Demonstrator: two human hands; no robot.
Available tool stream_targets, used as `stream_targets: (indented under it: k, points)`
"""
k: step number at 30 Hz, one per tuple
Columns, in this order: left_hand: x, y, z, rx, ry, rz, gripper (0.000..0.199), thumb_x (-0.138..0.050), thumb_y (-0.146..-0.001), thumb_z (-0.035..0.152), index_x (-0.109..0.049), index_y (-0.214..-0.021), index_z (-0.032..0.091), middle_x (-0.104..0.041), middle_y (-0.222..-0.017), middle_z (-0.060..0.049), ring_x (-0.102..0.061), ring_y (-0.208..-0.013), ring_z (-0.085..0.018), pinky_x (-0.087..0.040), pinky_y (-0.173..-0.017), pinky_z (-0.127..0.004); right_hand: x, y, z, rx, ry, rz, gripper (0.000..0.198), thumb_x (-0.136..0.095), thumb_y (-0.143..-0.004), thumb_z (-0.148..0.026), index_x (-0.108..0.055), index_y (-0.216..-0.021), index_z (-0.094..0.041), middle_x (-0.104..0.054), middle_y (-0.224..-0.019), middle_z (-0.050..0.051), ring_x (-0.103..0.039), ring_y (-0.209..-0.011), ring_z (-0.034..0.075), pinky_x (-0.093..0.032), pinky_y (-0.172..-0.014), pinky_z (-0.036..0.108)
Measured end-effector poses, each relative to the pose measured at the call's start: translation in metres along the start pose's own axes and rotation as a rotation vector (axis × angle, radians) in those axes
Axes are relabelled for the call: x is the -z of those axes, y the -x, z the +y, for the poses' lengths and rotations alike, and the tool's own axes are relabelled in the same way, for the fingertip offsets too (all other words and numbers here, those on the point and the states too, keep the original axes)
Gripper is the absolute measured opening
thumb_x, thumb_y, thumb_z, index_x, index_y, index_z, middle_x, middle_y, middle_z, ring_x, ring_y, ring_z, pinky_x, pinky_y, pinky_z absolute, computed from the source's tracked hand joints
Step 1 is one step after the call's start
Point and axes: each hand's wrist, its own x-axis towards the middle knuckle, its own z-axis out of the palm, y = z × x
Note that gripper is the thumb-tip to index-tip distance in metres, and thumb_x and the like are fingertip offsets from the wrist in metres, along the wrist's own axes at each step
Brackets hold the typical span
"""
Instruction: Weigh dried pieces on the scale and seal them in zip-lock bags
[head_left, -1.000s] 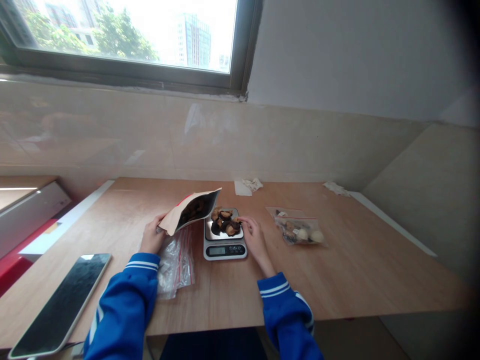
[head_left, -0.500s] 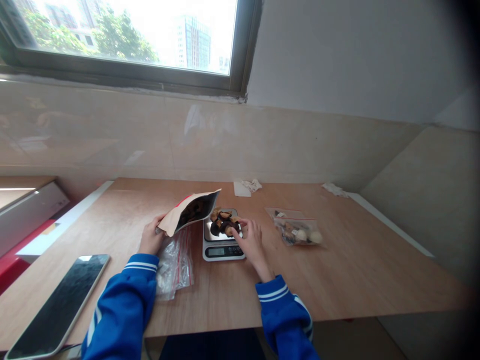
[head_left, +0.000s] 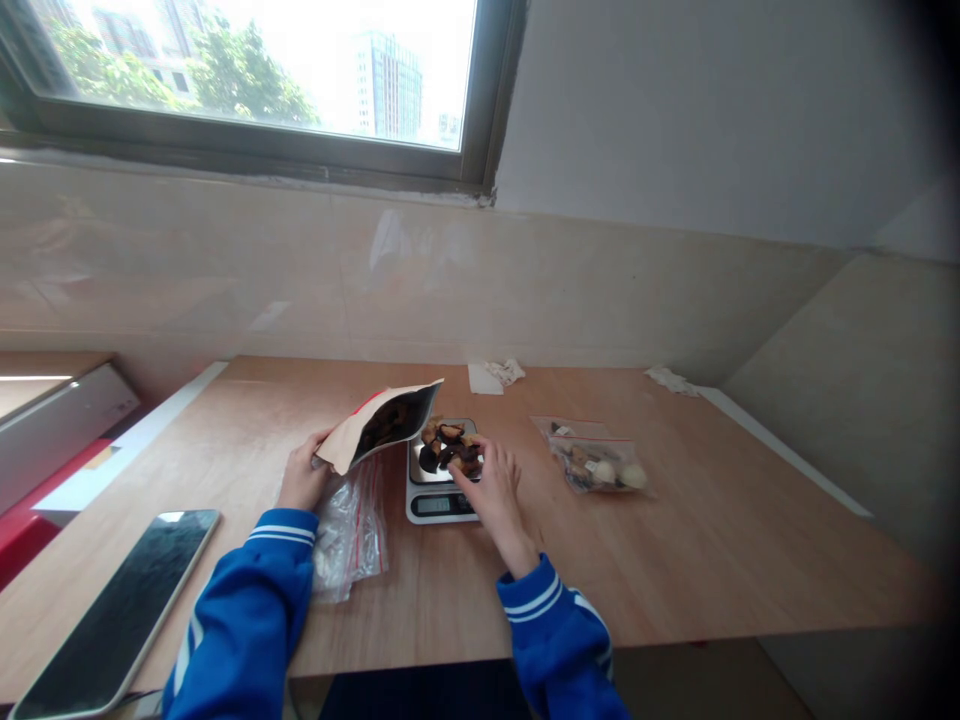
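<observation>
My left hand (head_left: pixel 304 474) is closed on the lower left edge of a paper pouch (head_left: pixel 346 440), which lies tilted with its open mouth towards the scale. Dark dried pieces show inside the pouch. A small digital kitchen scale (head_left: pixel 431 506) stands to its right, with a heap of dried brown slices (head_left: pixel 444 440) on its plate. My right hand (head_left: pixel 495 490) reaches over the right side of the scale, thumb and fingers closed round slices at the heap's right edge. Part of the scale's display panel is hidden behind this hand.
Clear zip bags (head_left: pixel 349 540) lie under and below the pouch. Filled zip bags (head_left: pixel 600 465) with pale round and brown pieces lie to the right. A large phone or tablet (head_left: pixel 120 610) rests at the left. Crumpled tissue (head_left: pixel 504 372) lies by the wall.
My right hand has shifted slightly left and lower over the heap, now covering the right end of the scale's panel. The left hand and pouch have stayed put.
</observation>
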Motion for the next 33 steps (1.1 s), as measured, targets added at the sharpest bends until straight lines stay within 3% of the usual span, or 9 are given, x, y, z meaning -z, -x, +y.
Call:
stream_targets:
  k: [4,7,10,14,19,25,33]
  points:
    - [0.000,0.000,0.000,-0.005,0.010,-0.001,0.046,-0.050,-0.069,0.028,-0.061,-0.109,0.010,-0.070,-0.104,-0.012,-0.063,-0.100,-0.027,-0.049,-0.088,-0.036,0.005,-0.019,0.014,0.051,-0.110,-0.007,0.028,-0.039,-0.091,-0.034,-0.060,-0.106,-0.023,-0.058,-0.109,0.009,-0.050,-0.104,0.026,-0.036,-0.089,0.042]
    - [0.001,0.000,0.001,0.005,0.013,0.001,0.046,-0.050,-0.068,0.028,-0.061,-0.109,0.010,-0.070,-0.104,-0.012,-0.063,-0.100,-0.027,-0.049,-0.088,-0.036,0.008,-0.034,0.028,0.142,-0.191,-0.137,0.033,-0.034,-0.090,-0.022,-0.063,-0.104,-0.024,-0.060,-0.107,0.007,-0.052,-0.104,0.022,-0.036,-0.093,0.041]
    - [0.001,0.000,0.003,0.018,0.018,-0.001,0.045,-0.050,-0.068,0.028,-0.061,-0.108,0.010,-0.070,-0.104,-0.012,-0.063,-0.100,-0.027,-0.048,-0.088,-0.037,0.008,-0.040,0.040,0.187,-0.253,-0.224,0.028,-0.039,-0.088,-0.023,-0.065,-0.099,-0.023,-0.062,-0.104,0.006,-0.054,-0.103,0.022,-0.039,-0.093,0.039]
    - [0.001,-0.001,0.005,0.026,0.028,-0.009,0.046,-0.051,-0.067,0.028,-0.061,-0.108,0.010,-0.070,-0.103,-0.013,-0.063,-0.100,-0.027,-0.048,-0.089,-0.036,0.006,-0.037,0.059,0.120,-0.309,-0.162,0.020,-0.046,-0.085,-0.027,-0.063,-0.092,-0.021,-0.063,-0.096,0.006,-0.058,-0.094,0.021,-0.046,-0.084,0.036]
    - [0.001,0.000,0.005,0.044,0.029,-0.009,0.044,-0.052,-0.067,0.028,-0.061,-0.107,0.014,-0.070,-0.103,-0.010,-0.063,-0.101,-0.026,-0.048,-0.089,-0.037,0.006,-0.030,0.075,0.052,-0.184,-0.062,0.021,-0.044,-0.085,-0.025,-0.064,-0.088,-0.018,-0.062,-0.091,0.009,-0.058,-0.089,0.024,-0.046,-0.082,0.040]
    - [0.002,0.000,0.007,0.044,0.007,0.002,0.043,-0.051,-0.066,0.026,-0.062,-0.106,0.015,-0.071,-0.102,-0.008,-0.063,-0.099,-0.026,-0.049,-0.087,-0.036,0.010,-0.022,0.061,0.115,-0.219,0.052,0.026,-0.039,-0.091,-0.028,-0.062,-0.097,-0.020,-0.059,-0.098,0.009,-0.055,-0.097,0.022,-0.043,-0.088,0.039]
    - [-0.002,-0.001,0.000,0.048,-0.062,0.015,0.045,-0.050,-0.067,0.029,-0.061,-0.107,0.014,-0.069,-0.105,-0.011,-0.063,-0.097,-0.028,-0.049,-0.086,-0.037,0.001,-0.012,0.041,0.235,-0.188,-0.050,0.028,-0.044,-0.091,-0.038,-0.060,-0.109,-0.024,-0.057,-0.107,0.006,-0.052,-0.104,0.021,-0.037,-0.092,0.037]
